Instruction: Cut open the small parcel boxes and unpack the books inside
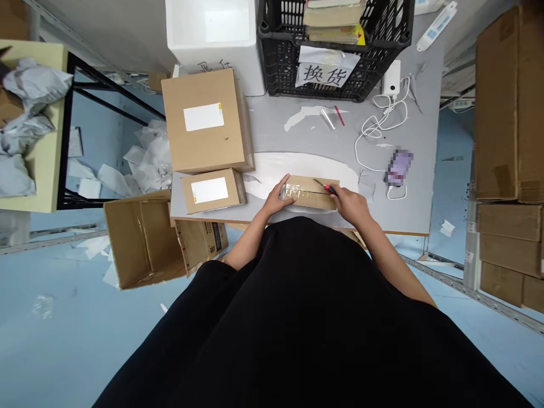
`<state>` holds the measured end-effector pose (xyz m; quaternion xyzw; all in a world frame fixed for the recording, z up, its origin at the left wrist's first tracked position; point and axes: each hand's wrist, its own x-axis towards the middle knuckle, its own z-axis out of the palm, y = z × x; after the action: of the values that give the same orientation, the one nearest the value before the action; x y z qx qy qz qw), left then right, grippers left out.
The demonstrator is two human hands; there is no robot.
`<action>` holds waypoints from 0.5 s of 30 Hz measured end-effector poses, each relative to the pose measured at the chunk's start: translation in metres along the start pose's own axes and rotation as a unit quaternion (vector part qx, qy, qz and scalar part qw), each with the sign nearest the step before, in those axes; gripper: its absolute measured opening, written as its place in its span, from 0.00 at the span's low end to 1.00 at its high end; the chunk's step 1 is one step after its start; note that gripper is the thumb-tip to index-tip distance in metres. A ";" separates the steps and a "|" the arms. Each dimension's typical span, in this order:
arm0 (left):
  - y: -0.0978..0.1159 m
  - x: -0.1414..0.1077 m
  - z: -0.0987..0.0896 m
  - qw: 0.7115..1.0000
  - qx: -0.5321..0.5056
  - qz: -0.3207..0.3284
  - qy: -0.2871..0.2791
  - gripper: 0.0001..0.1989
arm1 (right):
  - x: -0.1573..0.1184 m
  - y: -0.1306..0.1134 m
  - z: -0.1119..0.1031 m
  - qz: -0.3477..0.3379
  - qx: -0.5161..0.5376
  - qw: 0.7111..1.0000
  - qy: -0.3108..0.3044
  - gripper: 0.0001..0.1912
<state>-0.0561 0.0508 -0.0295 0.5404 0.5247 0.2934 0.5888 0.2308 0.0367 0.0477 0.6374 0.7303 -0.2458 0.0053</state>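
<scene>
A small cardboard box with clear tape over its left part lies flat near the table's front edge. A dark slit or seam runs along its top. My left hand grips its left end, with thumb and fingers spread around the corner. In my right hand is a red and black utility knife, its thin tip pointing left over the box top. The right fingers are wrapped round the handle, and part of it is hidden. Under the box lies a white sheet.
Two cartons stand at left, a large one and a smaller one. A black crate and a white foam box line the back. At right lie a phone and white cable. An open carton sits below left.
</scene>
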 end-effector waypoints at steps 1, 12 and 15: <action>-0.001 0.000 -0.001 1.000 -0.002 0.004 -0.004 0.48 | 0.004 -0.012 -0.002 -0.028 -0.019 0.999 -0.026 0.22; -0.007 0.001 -0.005 1.000 -0.022 0.019 -0.006 0.49 | 0.044 -0.066 -0.004 -0.129 -0.148 0.970 -0.144 0.29; -0.009 0.002 -0.005 1.000 0.006 0.021 -0.017 0.49 | 0.048 -0.074 -0.009 -0.138 -0.177 0.959 -0.171 0.29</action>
<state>-0.0626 0.0521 -0.0383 0.5596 0.5049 0.2930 0.5883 0.1554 0.0790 0.0659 0.4674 0.8314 -0.2158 0.2090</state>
